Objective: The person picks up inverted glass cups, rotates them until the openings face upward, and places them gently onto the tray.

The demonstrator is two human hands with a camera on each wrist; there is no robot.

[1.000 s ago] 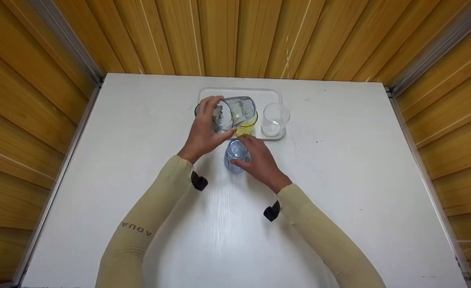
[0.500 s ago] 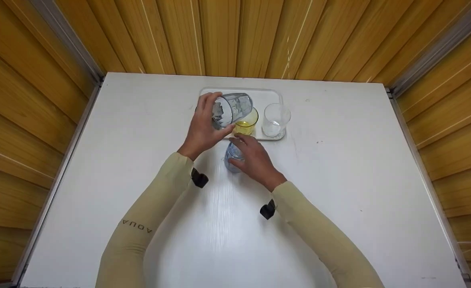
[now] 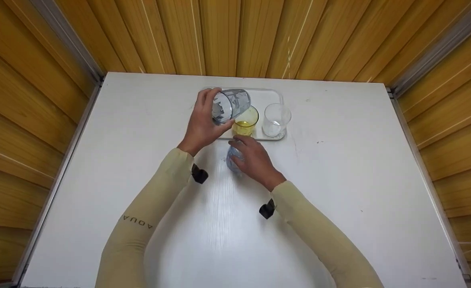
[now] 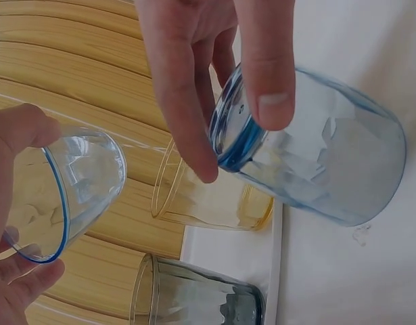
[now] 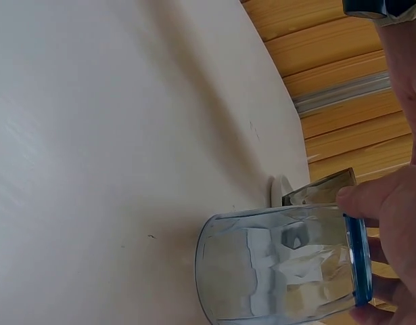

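Note:
My left hand (image 3: pixel 204 120) holds a pale, blue-rimmed glass (image 3: pixel 238 102) around its mouth end. The glass is tipped on its side above the tray, its base pointing right; the left wrist view also shows the blue rim between fingers and thumb. In front of the tray a blue glass (image 4: pixel 343 149) stands upside down, mouth on the table. My right hand (image 3: pixel 256 160) grips it near the thick base, thumb (image 4: pixel 274 101) on one side and fingers on the other. Much of this glass is hidden under the right hand in the head view.
On a white tray (image 3: pixel 267 95) stand a yellow glass (image 3: pixel 244 129) and a clear glass (image 3: pixel 276 125). A grey glass (image 4: pixel 201 294) is there too, covered by the left hand from above. Wooden panels (image 3: pixel 259 38) border the white table (image 3: pixel 339 160).
My left hand has lifted its glass slightly away toward the tray's far side, uncovering more of the yellow glass. My right hand has shifted a little left, farther over the upside-down blue glass.

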